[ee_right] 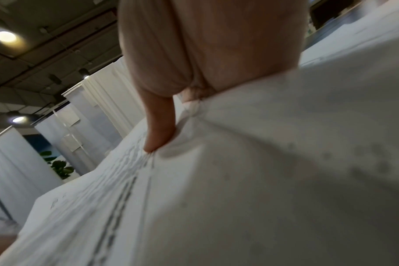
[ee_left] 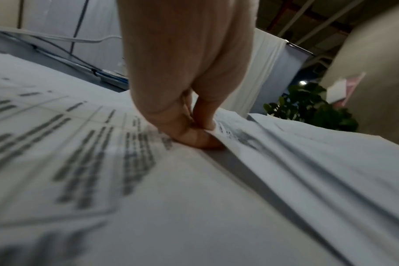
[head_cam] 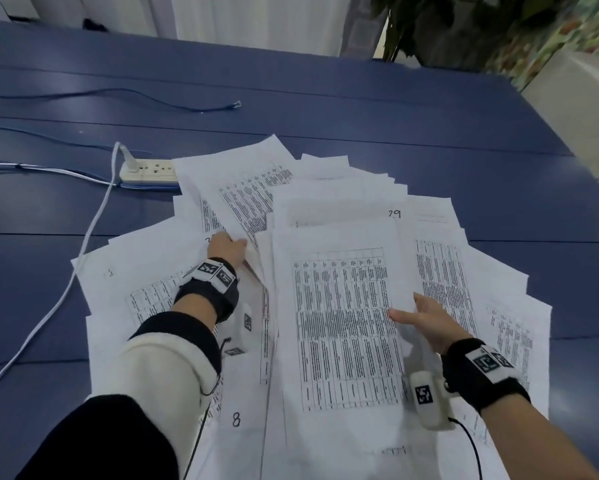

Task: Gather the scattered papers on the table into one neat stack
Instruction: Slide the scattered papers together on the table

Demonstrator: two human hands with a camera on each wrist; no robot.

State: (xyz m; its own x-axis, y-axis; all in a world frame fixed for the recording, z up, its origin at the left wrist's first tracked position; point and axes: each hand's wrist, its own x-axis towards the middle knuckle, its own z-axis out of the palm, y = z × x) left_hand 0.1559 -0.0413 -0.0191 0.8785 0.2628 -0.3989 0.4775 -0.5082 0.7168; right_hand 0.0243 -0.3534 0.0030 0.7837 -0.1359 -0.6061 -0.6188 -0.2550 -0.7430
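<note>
Many white printed papers lie fanned and overlapping on the blue table. My left hand reaches to the upper left of the pile; in the left wrist view the left hand pinches the raised edge of a bundle of papers between thumb and finger. My right hand holds the right edge of the middle stack. In the right wrist view the right hand has its thumb on top of the sheet, while the other fingers are hidden under it.
A white power strip sits just left of the pile's far corner, partly under a sheet. Its white cable runs down the left side. A thin blue cable lies farther back. A plant stands beyond the table's far right.
</note>
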